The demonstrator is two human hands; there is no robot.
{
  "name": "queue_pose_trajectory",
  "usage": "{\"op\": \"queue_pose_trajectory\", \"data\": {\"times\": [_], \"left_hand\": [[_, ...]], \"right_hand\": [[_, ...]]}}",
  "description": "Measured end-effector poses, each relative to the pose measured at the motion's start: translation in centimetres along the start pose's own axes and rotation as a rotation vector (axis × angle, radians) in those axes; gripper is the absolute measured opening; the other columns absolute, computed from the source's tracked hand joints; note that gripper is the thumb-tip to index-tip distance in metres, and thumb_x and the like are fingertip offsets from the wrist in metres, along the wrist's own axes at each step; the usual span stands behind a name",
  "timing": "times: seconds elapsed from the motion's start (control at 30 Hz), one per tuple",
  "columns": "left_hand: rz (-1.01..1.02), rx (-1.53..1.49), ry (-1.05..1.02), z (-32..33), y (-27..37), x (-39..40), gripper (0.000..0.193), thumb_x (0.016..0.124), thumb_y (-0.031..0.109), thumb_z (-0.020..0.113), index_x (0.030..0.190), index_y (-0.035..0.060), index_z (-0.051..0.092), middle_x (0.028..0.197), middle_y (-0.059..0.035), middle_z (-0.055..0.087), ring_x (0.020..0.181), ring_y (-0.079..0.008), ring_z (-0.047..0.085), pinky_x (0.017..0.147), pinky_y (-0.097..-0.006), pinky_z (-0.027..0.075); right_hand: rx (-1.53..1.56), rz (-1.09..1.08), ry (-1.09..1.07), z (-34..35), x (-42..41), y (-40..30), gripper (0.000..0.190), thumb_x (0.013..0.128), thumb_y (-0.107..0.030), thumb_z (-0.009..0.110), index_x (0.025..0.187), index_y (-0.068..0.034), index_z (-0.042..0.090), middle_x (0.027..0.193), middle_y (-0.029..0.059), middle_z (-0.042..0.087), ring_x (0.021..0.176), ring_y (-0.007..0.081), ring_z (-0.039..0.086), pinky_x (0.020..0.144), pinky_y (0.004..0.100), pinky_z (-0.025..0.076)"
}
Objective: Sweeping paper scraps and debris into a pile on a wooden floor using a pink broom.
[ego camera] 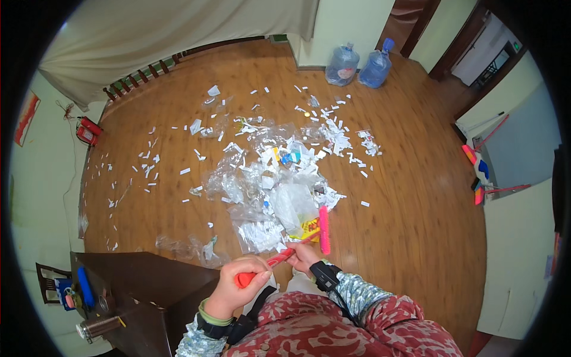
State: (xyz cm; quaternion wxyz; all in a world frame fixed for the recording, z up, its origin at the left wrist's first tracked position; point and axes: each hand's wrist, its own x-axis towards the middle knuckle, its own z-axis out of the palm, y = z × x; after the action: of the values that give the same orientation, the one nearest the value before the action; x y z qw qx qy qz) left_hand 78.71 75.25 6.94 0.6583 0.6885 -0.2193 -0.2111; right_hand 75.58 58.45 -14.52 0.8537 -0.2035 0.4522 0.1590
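A red broom handle (280,258) runs through both hands, its rounded end up at my left hand (240,282). Lower along the shaft, my right hand (304,258) is wrapped around it. The pink bristle head (324,230) rests on the wood floor, at the right edge of a heap of litter. In that heap lie white paper scraps (337,136), a clear plastic bag of paper slips (261,232), a whitish plastic bag (292,207) and a yellow printed wrapper (311,227) beside the bristles. Loose slips are strewn around the heap, mostly to the left and at the upper right.
A dark wooden desk (134,285) stands close on my left, with a thermos (100,327) on it. Two water-cooler bottles (342,65) are by the far wall. Fire extinguishers (88,130) stand at the left wall; brooms (469,154) lean at the right.
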Motion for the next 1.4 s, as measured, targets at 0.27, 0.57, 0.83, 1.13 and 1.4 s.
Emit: {"op": "queue_pose_trajectory", "data": {"times": [0.27,0.57,0.83,1.13,1.4], "left_hand": [[0.121,0.245,-0.101,-8.3,4.3,0.0,0.006,0.064,-0.004,0.057,0.061,-0.0010,0.053,0.061,-0.0100,0.053,0.066,-0.0235,0.056,0.063,-0.0307,0.044],[0.178,0.448,-0.113,-15.0,5.4,-3.0,0.013,0.055,0.000,0.064,0.066,0.0030,0.057,0.063,-0.0076,0.055,0.067,-0.0252,0.056,0.062,-0.0328,0.045],[0.324,0.325,0.044,-20.0,6.6,-5.9,0.011,0.057,0.013,0.065,0.061,0.0031,0.060,0.055,-0.0076,0.056,0.061,-0.0239,0.058,0.054,-0.0293,0.045],[-0.048,-0.192,0.119,-19.5,-0.8,-3.8,0.009,0.066,0.000,0.061,0.074,-0.0023,0.059,0.074,-0.0091,0.060,0.070,-0.0149,0.057,0.065,-0.0253,0.045],[-0.122,-0.179,-0.223,-11.9,-8.1,-2.6,0.004,0.074,0.001,0.059,0.077,-0.0017,0.058,0.078,-0.0072,0.061,0.076,-0.0153,0.057,0.072,-0.0273,0.044]], "right_hand": [[-0.035,0.055,-0.108,10.7,2.2,4.0,0.005,0.076,0.000,0.047,0.080,0.000,0.046,0.077,0.0096,0.050,0.070,0.0214,0.053,0.068,0.0347,0.047],[-0.219,0.109,-0.387,20.2,6.1,9.4,0.013,0.078,-0.003,0.051,0.086,-0.004,0.041,0.076,0.0069,0.051,0.068,0.0174,0.055,0.061,0.0296,0.048],[-0.001,0.168,-0.326,23.6,1.7,10.9,0.011,0.082,-0.011,0.055,0.089,-0.005,0.049,0.082,0.0089,0.056,0.079,0.0172,0.058,0.072,0.0277,0.050],[0.104,0.130,-0.181,12.5,2.0,8.8,0.010,0.082,-0.010,0.053,0.085,-0.002,0.050,0.083,0.0122,0.059,0.080,0.0204,0.058,0.077,0.0302,0.049],[0.152,0.127,0.226,0.3,3.7,10.2,0.013,0.081,-0.014,0.049,0.079,-0.001,0.049,0.077,0.0116,0.058,0.073,0.0217,0.058,0.073,0.0310,0.050]]}}
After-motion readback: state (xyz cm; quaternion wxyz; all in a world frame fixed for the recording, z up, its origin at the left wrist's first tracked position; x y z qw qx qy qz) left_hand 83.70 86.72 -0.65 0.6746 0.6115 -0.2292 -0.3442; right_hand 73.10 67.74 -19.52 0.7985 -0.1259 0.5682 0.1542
